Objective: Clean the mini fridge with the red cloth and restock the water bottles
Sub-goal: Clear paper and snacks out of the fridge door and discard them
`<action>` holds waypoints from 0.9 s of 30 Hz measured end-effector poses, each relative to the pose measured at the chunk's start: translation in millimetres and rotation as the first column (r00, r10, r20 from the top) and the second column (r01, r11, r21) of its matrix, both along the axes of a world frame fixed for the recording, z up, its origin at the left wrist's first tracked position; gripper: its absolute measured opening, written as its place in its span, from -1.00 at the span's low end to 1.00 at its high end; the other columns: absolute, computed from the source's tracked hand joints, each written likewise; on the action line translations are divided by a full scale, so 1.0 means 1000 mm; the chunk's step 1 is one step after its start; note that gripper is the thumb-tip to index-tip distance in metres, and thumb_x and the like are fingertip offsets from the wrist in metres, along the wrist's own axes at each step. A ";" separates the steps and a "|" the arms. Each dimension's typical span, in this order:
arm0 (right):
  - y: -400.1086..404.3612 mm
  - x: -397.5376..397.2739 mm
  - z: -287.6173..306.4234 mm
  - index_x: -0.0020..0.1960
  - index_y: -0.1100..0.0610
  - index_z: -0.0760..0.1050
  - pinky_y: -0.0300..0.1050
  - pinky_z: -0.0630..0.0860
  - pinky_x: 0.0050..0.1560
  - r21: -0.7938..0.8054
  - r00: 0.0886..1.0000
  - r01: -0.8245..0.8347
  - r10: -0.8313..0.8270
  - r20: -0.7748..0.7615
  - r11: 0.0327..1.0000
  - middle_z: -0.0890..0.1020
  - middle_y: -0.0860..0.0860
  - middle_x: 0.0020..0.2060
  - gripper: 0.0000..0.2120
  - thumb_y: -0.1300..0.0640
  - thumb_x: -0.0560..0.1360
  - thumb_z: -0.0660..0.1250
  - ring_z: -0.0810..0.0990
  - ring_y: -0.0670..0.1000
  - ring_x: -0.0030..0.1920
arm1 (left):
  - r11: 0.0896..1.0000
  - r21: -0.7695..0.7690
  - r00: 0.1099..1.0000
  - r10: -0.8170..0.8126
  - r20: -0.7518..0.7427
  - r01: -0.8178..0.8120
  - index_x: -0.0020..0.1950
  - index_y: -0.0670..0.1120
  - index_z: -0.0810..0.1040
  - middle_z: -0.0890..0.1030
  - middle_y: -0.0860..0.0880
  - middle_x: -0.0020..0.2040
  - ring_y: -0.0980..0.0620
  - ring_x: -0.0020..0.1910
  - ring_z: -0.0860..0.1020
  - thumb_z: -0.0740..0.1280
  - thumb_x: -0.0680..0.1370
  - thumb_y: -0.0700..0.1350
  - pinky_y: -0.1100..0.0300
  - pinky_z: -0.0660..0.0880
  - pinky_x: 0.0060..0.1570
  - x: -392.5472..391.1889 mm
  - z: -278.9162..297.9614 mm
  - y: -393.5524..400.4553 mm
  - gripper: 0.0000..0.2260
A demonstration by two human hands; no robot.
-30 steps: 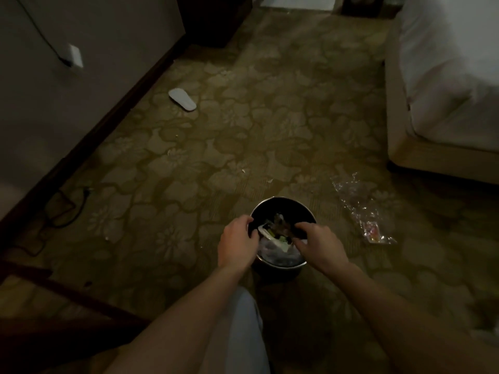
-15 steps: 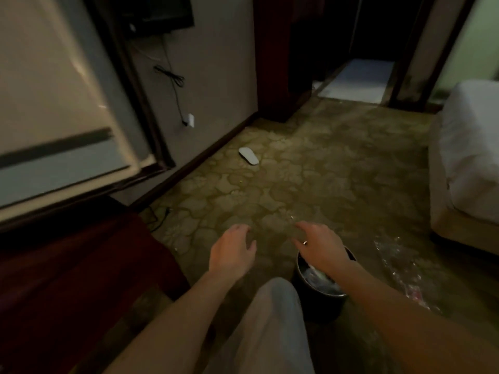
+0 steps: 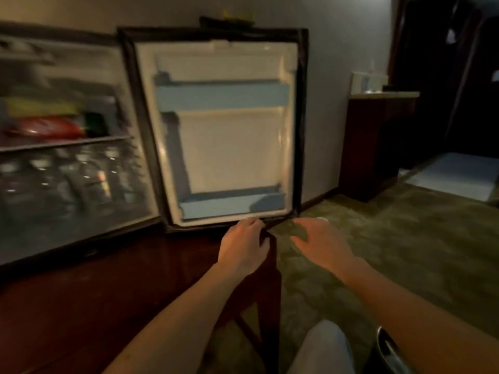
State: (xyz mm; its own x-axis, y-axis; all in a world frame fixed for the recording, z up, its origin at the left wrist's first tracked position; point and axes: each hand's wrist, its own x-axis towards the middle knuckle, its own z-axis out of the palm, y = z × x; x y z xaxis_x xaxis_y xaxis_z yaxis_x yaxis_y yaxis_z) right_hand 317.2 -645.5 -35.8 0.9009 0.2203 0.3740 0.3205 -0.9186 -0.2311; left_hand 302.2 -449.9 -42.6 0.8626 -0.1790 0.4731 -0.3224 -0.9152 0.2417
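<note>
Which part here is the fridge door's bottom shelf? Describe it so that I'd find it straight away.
Start at the open mini fridge on the left; its door swings out flat toward you in the middle of the view. The bottom shelf is the pale blue bar along the door's lower edge, just above the left hand. Unlike the higher blue bar, it sits lowest.

**Dim room, carpeted floor**

Plain pale wall [image 3: 337,49] with dark baseboard [image 3: 321,197]. Patterned olive carpet [image 3: 405,238]. Dark wooden cabinet [image 3: 370,147] with light top, against the wall. Dark doorway [image 3: 442,76] at right; pale floor [image 3: 453,176] beyond it. Low reddish-brown wooden table [image 3: 108,292], left foreground. Lighting low, warm.
</note>
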 end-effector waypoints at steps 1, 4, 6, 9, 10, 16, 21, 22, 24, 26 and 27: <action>0.016 0.000 0.009 0.40 0.01 0.41 -0.10 0.41 0.24 0.007 0.999 -0.030 0.030 0.031 1.000 0.54 -0.02 0.28 -0.54 -0.08 0.54 0.30 0.47 0.00 0.30 | 1.000 0.003 0.999 0.027 0.026 -0.027 0.23 -0.01 0.52 0.52 0.07 0.23 0.00 0.23 0.49 0.26 0.59 0.06 0.08 0.47 0.17 -0.004 0.009 0.018 -0.73; 0.067 0.002 0.031 0.39 0.01 0.42 -0.09 0.46 0.23 -0.019 0.988 -0.130 0.131 0.081 0.991 0.56 -0.04 0.26 -0.52 -0.12 0.52 0.33 0.51 -0.01 0.26 | 0.992 0.022 0.990 0.119 0.079 -0.121 0.23 -0.02 0.51 0.53 0.06 0.22 0.00 0.21 0.50 0.26 0.58 0.06 0.08 0.48 0.14 -0.020 0.029 0.075 -0.73; 0.104 0.002 0.041 0.43 0.00 0.38 -0.10 0.43 0.28 -0.047 0.977 -0.192 0.195 0.086 0.980 0.53 -0.05 0.31 -0.50 -0.14 0.54 0.29 0.48 -0.02 0.30 | 0.982 0.049 0.980 0.176 0.094 -0.181 0.24 -0.02 0.51 0.54 0.06 0.22 0.00 0.21 0.50 0.26 0.57 0.06 0.10 0.47 0.14 -0.032 0.038 0.115 -0.71; 0.158 0.000 0.053 0.46 -0.05 0.33 -0.09 0.36 0.33 -0.058 0.963 -0.249 0.253 0.096 0.967 0.46 -0.08 0.37 -0.50 -0.15 0.56 0.25 0.42 -0.01 0.37 | 0.961 0.089 0.963 0.251 0.097 -0.260 0.16 -0.01 0.54 0.55 0.08 0.14 0.01 0.17 0.51 0.25 0.56 0.07 0.11 0.45 0.10 -0.052 0.047 0.173 -0.75; 0.177 0.001 0.057 0.45 -0.06 0.34 -0.09 0.36 0.33 -0.062 0.956 -0.273 0.278 0.096 0.960 0.46 -0.08 0.38 -0.51 -0.14 0.56 0.25 0.41 -0.01 0.37 | 0.951 0.100 0.954 0.284 0.101 -0.294 0.14 0.00 0.54 0.55 0.08 0.13 0.01 0.18 0.51 0.25 0.56 0.08 0.12 0.44 0.11 -0.060 0.051 0.193 -0.76; 0.278 0.008 0.085 0.44 -0.06 0.35 -0.09 0.39 0.27 -0.054 0.895 -0.430 0.434 0.100 0.901 0.50 -0.06 0.33 -0.53 -0.11 0.56 0.27 0.45 0.00 0.32 | 0.872 0.126 0.881 0.465 0.092 -0.473 0.22 -0.01 0.52 0.53 0.09 0.21 0.03 0.24 0.49 0.25 0.55 0.06 0.13 0.44 0.19 -0.089 0.071 0.302 -0.71; 0.340 0.026 0.115 0.45 -0.04 0.34 -0.09 0.42 0.26 -0.066 0.837 -0.524 0.528 0.145 0.849 0.50 -0.06 0.33 -0.51 -0.10 0.55 0.29 0.46 -0.02 0.31 | 0.834 0.129 0.844 0.525 0.111 -0.536 0.15 -0.02 0.55 0.56 0.08 0.14 0.03 0.17 0.53 0.27 0.55 0.05 0.11 0.47 0.14 -0.083 0.096 0.356 -0.75; 0.351 0.031 0.122 0.45 -0.03 0.34 -0.09 0.42 0.28 -0.070 0.829 -0.533 0.536 0.159 0.844 0.50 -0.06 0.33 -0.51 -0.09 0.55 0.29 0.45 -0.03 0.32 | 0.832 0.128 0.841 0.527 0.125 -0.540 0.13 -0.02 0.55 0.56 0.08 0.11 0.03 0.14 0.54 0.28 0.55 0.06 0.12 0.47 0.13 -0.081 0.102 0.365 -0.76; 0.371 0.043 0.137 0.43 -0.01 0.36 -0.08 0.42 0.27 -0.067 0.819 -0.539 0.542 0.189 0.839 0.51 -0.05 0.32 -0.52 -0.08 0.55 0.31 0.45 -0.02 0.32 | 0.828 0.129 0.835 0.526 0.162 -0.546 0.12 0.00 0.56 0.56 0.08 0.08 0.06 0.09 0.55 0.30 0.55 0.08 0.13 0.49 0.11 -0.072 0.114 0.381 -0.77; 0.389 0.057 0.153 0.40 0.02 0.41 -0.08 0.44 0.25 -0.052 0.812 -0.543 0.540 0.223 0.838 0.53 -0.01 0.29 -0.54 -0.06 0.53 0.33 0.47 0.02 0.30 | 0.824 0.130 0.829 0.525 0.193 -0.552 0.12 0.00 0.54 0.56 0.08 0.08 0.05 0.09 0.55 0.32 0.54 0.08 0.14 0.50 0.10 -0.063 0.125 0.395 -0.77; 0.398 0.065 0.160 0.38 0.04 0.43 -0.07 0.45 0.23 -0.041 0.806 -0.551 0.544 0.232 0.834 0.55 0.00 0.27 -0.55 -0.04 0.52 0.34 0.48 0.04 0.28 | 0.821 0.133 0.826 0.523 0.211 -0.555 0.13 0.00 0.54 0.56 0.07 0.09 0.04 0.10 0.55 0.31 0.55 0.08 0.14 0.49 0.10 -0.058 0.131 0.401 -0.77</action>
State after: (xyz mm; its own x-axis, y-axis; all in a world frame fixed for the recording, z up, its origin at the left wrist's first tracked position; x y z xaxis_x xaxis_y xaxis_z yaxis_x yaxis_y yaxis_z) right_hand 382.6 -247.4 124.5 0.5245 0.6384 0.5633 0.8142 -0.5696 -0.1125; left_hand 244.0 -49.4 88.9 0.7625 0.1970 0.6163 0.2165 -0.9753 0.0440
